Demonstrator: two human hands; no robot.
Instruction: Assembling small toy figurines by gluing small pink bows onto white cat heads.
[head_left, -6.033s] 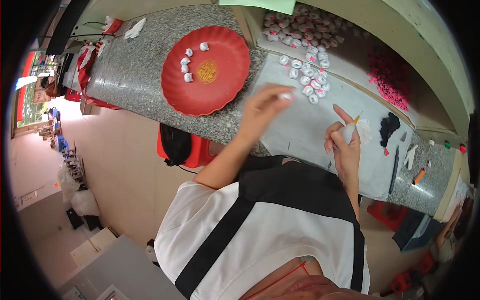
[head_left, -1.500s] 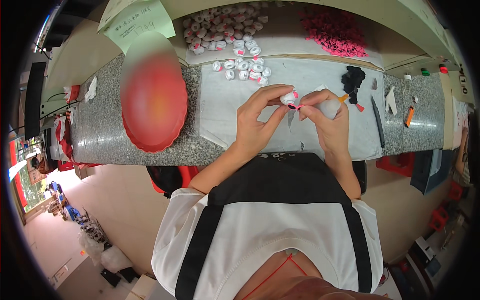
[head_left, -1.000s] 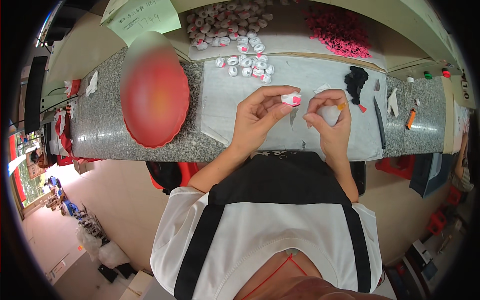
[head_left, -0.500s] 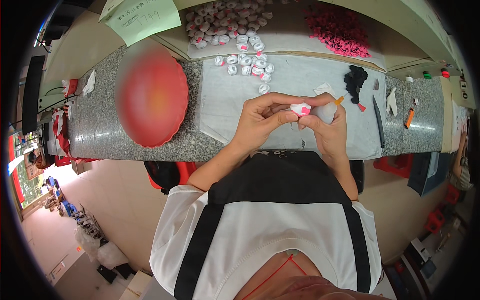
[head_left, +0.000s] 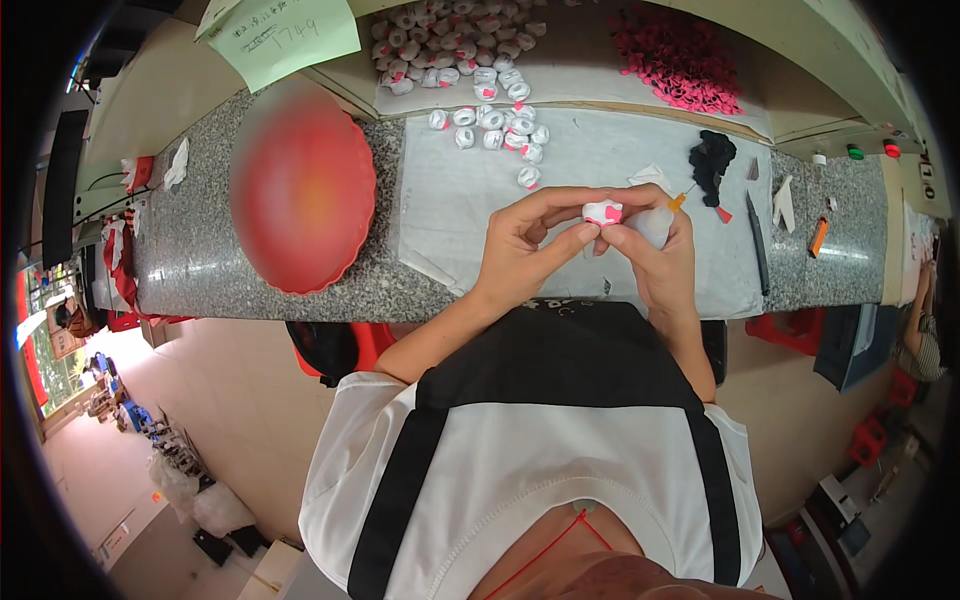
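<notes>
Between the fingertips of both hands sits a small white rounded piece with a pink patch (head_left: 603, 212), above the white sheet. My left hand (head_left: 527, 240) is closed, pinching its left side with thumb and fingers. My right hand (head_left: 655, 245) grips the right side with thumb and forefinger. Tucked in the right palm is a translucent squeeze bottle with an orange dispensing tip (head_left: 654, 226); fingers hide part of it. Just beyond the hands lies a similar white and pink piece (head_left: 528, 177), with several more (head_left: 492, 130) further back.
A red scalloped bowl (head_left: 305, 195) stands at left. On the shelf behind are heaps of white pieces (head_left: 450, 40) and pink parts (head_left: 680, 60). To the right lie black cloth-like scraps (head_left: 711, 165), dark tweezers (head_left: 757, 243) and an orange tool (head_left: 819, 237).
The white and pink piece has turned slightly between my fingers, and its pink patch now sits higher. Both hands stay in nearly the same place.
</notes>
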